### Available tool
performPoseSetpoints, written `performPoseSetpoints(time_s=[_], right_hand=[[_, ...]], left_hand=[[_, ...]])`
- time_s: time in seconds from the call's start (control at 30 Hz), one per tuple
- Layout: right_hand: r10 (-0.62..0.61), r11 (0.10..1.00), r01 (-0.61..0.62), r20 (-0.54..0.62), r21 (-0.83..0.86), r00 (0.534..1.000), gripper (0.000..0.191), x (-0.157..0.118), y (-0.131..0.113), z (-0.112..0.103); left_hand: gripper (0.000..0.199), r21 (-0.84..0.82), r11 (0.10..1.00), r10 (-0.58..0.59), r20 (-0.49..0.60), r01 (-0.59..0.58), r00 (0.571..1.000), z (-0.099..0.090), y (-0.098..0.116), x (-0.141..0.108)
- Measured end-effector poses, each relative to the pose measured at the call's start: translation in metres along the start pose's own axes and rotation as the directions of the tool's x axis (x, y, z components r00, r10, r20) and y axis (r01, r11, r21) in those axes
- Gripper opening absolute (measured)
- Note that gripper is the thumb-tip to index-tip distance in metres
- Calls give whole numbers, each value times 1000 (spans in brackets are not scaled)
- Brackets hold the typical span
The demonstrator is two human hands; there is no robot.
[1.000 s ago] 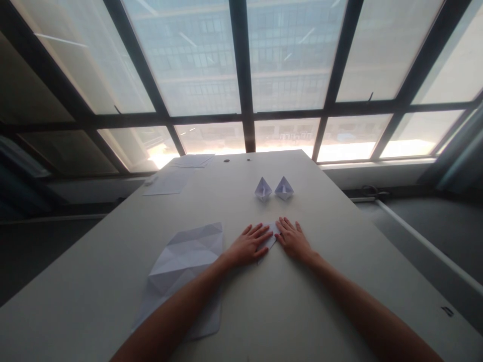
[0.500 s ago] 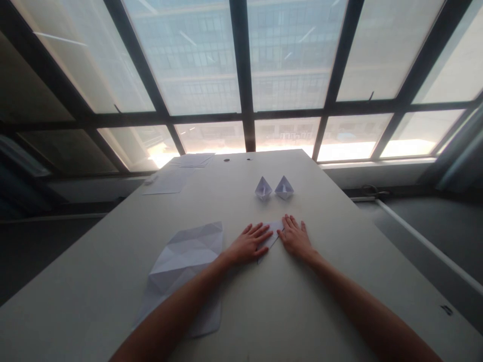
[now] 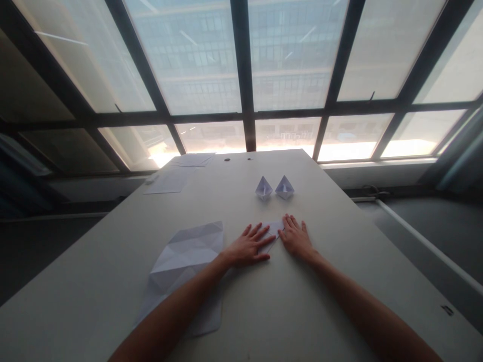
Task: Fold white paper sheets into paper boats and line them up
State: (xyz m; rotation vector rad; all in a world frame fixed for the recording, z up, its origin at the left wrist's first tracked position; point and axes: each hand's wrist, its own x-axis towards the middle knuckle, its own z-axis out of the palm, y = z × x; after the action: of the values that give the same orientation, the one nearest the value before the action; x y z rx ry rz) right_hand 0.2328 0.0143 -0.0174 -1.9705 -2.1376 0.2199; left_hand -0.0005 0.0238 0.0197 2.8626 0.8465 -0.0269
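A small folded white paper (image 3: 274, 229) lies flat on the white table (image 3: 294, 311), partly covered by both hands. My left hand (image 3: 249, 245) rests palm down over its left part, fingers spread. On its right edge lies my right hand (image 3: 297, 237), also palm down, with the thumb and little finger held apart from the others. Two folded paper boats, the left one (image 3: 263, 188) and the right one (image 3: 284, 187), stand side by side beyond the hands.
Creased paper sheets (image 3: 184, 256) lie on the left, partly under my left forearm. Flat sheets (image 3: 169, 181) are at the table's far left, with more paper (image 3: 194, 160) behind them. A small dark object (image 3: 447, 310) is near the right edge.
My left hand has shifted slightly to the right across the folded paper, and its fingers are spread a little wider. My right hand has hardly moved.
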Motion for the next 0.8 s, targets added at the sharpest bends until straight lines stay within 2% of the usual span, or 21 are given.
performPoseSetpoints(time_s=[0.1, 0.2, 0.43, 0.57, 0.8], right_hand=[[-3, 1000, 3, -5, 5, 1000, 62, 0, 0, -1], [-17, 1000, 17, -1, 14, 1000, 59, -1, 1, -2], [-179, 983, 177, 31, 56, 983, 54, -3, 3, -6], [-163, 985, 162, 7, 58, 987, 55, -4, 0, -5], [-159, 983, 160, -22, 91, 987, 51, -5, -4, -8]], left_hand=[[69, -8, 1000, -29, -24, 29, 999, 5, -1, 2], [59, -35, 997, -74, -62, 72, 995, 9, -2, 4], [52, -89, 974, -217, -139, 206, 966, 17, -5, 11], [51, -104, 949, -312, -177, 297, 933, 21, -7, 14], [39, -181, 938, -335, -250, 296, 908, 20, -10, 15]])
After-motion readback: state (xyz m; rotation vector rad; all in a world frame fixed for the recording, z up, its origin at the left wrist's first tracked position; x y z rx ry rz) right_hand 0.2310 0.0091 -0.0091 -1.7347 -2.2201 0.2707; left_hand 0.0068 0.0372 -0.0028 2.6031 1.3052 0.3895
